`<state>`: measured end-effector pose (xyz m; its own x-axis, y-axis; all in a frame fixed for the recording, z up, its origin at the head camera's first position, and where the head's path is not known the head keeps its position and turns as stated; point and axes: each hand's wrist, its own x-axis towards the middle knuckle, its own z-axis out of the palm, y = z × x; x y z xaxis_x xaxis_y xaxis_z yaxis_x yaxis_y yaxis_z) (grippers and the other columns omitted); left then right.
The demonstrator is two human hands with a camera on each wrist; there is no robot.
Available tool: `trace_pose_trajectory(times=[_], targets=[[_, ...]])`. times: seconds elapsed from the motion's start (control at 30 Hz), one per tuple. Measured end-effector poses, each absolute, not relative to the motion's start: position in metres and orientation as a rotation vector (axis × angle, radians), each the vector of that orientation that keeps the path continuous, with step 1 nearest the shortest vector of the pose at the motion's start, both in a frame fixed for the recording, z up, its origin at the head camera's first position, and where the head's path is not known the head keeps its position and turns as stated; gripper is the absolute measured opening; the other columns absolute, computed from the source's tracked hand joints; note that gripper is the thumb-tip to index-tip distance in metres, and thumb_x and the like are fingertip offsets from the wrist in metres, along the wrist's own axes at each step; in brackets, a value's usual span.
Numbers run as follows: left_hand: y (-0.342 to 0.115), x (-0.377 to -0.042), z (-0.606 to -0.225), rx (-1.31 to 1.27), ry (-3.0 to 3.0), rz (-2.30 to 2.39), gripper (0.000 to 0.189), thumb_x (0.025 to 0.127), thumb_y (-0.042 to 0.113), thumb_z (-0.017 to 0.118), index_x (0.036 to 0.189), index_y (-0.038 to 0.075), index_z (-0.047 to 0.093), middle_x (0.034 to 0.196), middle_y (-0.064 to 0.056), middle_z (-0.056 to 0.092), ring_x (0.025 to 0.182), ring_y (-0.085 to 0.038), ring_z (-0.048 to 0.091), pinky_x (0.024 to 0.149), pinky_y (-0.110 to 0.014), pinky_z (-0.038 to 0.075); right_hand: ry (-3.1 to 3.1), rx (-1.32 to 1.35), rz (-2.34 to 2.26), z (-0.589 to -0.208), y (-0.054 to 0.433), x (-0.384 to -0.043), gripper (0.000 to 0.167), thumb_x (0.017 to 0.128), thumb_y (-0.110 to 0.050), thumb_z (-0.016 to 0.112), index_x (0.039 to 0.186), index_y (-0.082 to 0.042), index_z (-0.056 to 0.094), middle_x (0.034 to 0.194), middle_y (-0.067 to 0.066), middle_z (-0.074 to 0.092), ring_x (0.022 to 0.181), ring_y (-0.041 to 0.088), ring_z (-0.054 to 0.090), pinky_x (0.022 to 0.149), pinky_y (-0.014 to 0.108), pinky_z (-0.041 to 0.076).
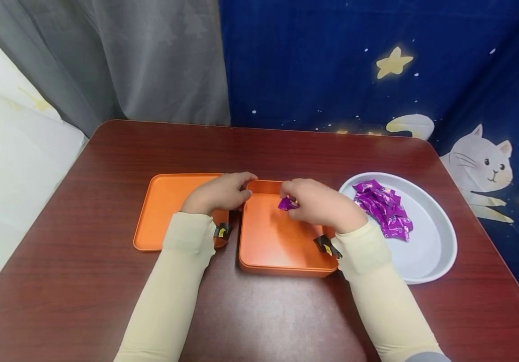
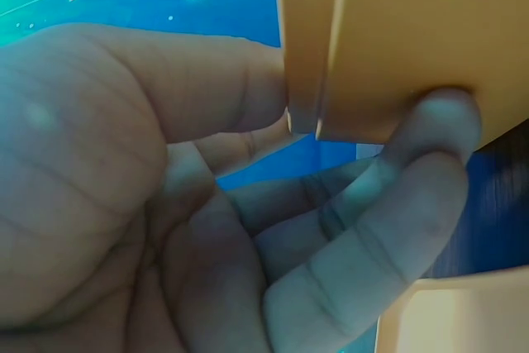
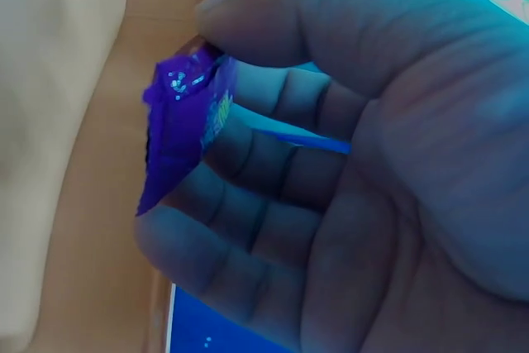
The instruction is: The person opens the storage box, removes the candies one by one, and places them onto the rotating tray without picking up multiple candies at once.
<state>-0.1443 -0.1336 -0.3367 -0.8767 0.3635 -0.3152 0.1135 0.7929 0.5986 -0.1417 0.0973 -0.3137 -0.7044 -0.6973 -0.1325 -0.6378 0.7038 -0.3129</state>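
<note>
An orange box (image 1: pixel 277 236) stands open at the middle of the table, its floor showing. At its far left corner my left hand (image 1: pixel 222 192) holds the box; in the left wrist view the thumb (image 2: pixel 223 84) meets the rim and bent fingers touch the outer wall. Over the inside of the box, my right hand (image 1: pixel 320 205) pinches a purple wrapped candy (image 3: pixel 183 121) between thumb and fingers. To the right, a white round tray (image 1: pixel 427 266) carries a heap of similar purple candies (image 1: pixel 383 208).
An orange lid (image 1: pixel 160 216) lies flat left of the box, partly under my left hand and sleeve. The brown table (image 1: pixel 78 251) ends at a grey curtain (image 1: pixel 169 60) and a blue starry curtain (image 1: pixel 305 65). Both wrists wear small black devices.
</note>
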Motion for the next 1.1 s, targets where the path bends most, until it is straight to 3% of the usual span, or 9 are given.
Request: trace_pose_trajectory(times=[0.37, 0.7, 0.9, 1.1], targets=[[-0.134, -0.144, -0.337, 0.355, 2.545, 0.840, 0.047, 0.104, 0.018, 0.048, 0.151, 0.012, 0.040, 0.097, -0.009, 0.056, 0.074, -0.021, 0.055, 0.071, -0.034, 0.047, 2.720, -1.045, -0.374, -0.307, 0.111, -0.137, 0.020, 0.083, -0.010, 0.076, 0.098, -0.010, 0.063, 0.084, 0.001, 0.057, 0.078, 0.021, 0.052, 0.073, 0.034, 0.047], [-0.133, -0.143, -0.337, 0.355, 2.552, 0.837, 0.049, 0.104, 0.018, 0.048, 0.152, 0.012, 0.039, 0.116, -0.010, 0.056, 0.080, -0.021, 0.057, 0.079, -0.036, 0.047, 2.724, -0.942, -0.417, -0.304, 0.126, -0.137, 0.022, 0.083, -0.009, 0.076, 0.100, -0.011, 0.062, 0.084, 0.002, 0.057, 0.076, 0.021, 0.053, 0.068, 0.032, 0.049], [-0.133, -0.143, -0.338, 0.355, 2.539, 0.840, 0.048, 0.105, 0.019, 0.048, 0.152, 0.012, 0.039, 0.104, -0.011, 0.057, 0.078, -0.022, 0.057, 0.076, -0.036, 0.047, 2.713, -0.864, -0.485, -0.301, 0.139, -0.139, 0.022, 0.084, -0.008, 0.076, 0.101, -0.009, 0.062, 0.083, 0.003, 0.058, 0.076, 0.020, 0.055, 0.067, 0.031, 0.052], [-0.133, -0.143, -0.338, 0.361, 2.560, 0.828, 0.048, 0.104, 0.019, 0.049, 0.151, 0.012, 0.040, 0.122, -0.010, 0.055, 0.096, -0.025, 0.056, 0.089, -0.039, 0.047, 2.743, -0.815, -0.500, -0.296, 0.156, -0.144, 0.021, 0.086, -0.009, 0.074, 0.103, -0.009, 0.062, 0.082, 0.004, 0.058, 0.075, 0.021, 0.054, 0.066, 0.033, 0.050]])
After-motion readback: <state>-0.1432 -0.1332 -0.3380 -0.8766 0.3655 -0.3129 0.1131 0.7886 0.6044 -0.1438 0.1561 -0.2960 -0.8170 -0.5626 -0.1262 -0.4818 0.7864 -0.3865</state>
